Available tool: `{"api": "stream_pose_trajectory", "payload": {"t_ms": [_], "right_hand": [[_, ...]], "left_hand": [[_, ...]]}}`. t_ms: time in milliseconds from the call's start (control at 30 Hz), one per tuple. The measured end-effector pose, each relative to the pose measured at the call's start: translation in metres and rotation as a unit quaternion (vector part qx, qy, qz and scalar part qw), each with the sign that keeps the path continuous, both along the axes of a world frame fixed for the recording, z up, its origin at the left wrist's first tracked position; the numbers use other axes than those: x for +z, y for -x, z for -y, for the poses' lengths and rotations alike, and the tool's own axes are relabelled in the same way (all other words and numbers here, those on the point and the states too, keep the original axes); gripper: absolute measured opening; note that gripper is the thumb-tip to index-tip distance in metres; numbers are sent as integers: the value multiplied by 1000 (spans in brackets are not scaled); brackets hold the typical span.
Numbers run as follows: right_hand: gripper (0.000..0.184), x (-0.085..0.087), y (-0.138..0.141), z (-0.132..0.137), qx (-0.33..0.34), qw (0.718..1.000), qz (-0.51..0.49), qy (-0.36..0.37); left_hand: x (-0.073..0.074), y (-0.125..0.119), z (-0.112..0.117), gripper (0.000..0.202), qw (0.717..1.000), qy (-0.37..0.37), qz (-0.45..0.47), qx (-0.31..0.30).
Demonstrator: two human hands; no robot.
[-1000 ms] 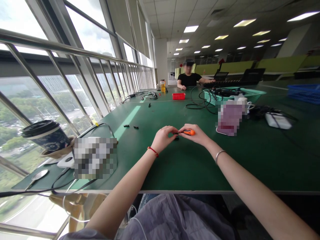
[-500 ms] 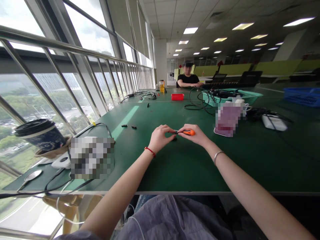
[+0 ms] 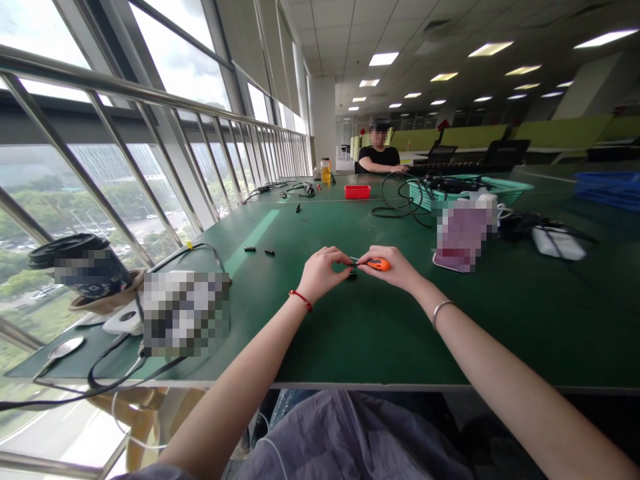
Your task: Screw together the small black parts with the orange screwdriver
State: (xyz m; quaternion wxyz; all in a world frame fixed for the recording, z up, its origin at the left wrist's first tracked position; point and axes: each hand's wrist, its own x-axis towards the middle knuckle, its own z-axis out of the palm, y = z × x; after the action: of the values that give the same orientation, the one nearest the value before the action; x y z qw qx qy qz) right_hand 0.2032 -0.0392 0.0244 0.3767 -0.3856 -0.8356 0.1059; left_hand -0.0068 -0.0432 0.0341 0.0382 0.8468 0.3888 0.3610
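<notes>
My right hand (image 3: pixel 395 269) is closed round a small screwdriver with an orange handle (image 3: pixel 377 265), its tip pointing left. My left hand (image 3: pixel 323 272) pinches a small dark part (image 3: pixel 351 274) at the screwdriver's tip, just above the green table (image 3: pixel 380 327). Both hands meet over the middle of the table. A red string sits on my left wrist and a silver bangle on my right.
Two small dark parts (image 3: pixel 259 251) lie further left. A lidded paper cup (image 3: pixel 80 263) and cables sit at the near left corner. A red tray (image 3: pixel 357 192), a green basket (image 3: pixel 470 188) with cables and a white device (image 3: pixel 557 241) lie beyond. Another person (image 3: pixel 381 155) sits at the far end.
Nothing has visibly changed apart from a slight shift of the camera; both hands stay together on the screwdriver and the part.
</notes>
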Motion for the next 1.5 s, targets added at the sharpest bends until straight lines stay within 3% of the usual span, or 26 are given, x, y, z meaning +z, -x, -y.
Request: {"api": "stream_pose_trajectory", "payload": {"t_ms": [267, 433, 567, 800, 1200, 1333, 1433, 1500], "right_hand": [[15, -3, 1, -2, 4, 1000, 17, -5], [16, -2, -2, -4, -1, 1000, -30, -6], [15, -6, -15, -12, -70, 995, -65, -26], [14, -19, -37, -23, -161, 986, -42, -17], [13, -20, -37, -23, -161, 987, -20, -8], [13, -20, -38, -22, -159, 987, -17, -10], [13, -20, -38, -22, -161, 987, -12, -15], [12, -20, -39, -23, -161, 987, -7, -15]], "left_hand": [[-4, -1, -3, 11, 999, 39, 6, 4], [-3, 1, -7, 14, 998, 59, 28, 11], [-5, 6, -14, 16, 995, 88, 47, 20], [-17, 5, -17, 13, 984, 176, -3, -23], [-24, -1, -18, 14, 986, 161, -13, -29], [-6, 19, -24, 17, 990, 134, -12, 49], [14, 60, -28, 20, 980, 110, -39, 164], [23, 93, -29, 21, 953, 135, -66, 264]]}}
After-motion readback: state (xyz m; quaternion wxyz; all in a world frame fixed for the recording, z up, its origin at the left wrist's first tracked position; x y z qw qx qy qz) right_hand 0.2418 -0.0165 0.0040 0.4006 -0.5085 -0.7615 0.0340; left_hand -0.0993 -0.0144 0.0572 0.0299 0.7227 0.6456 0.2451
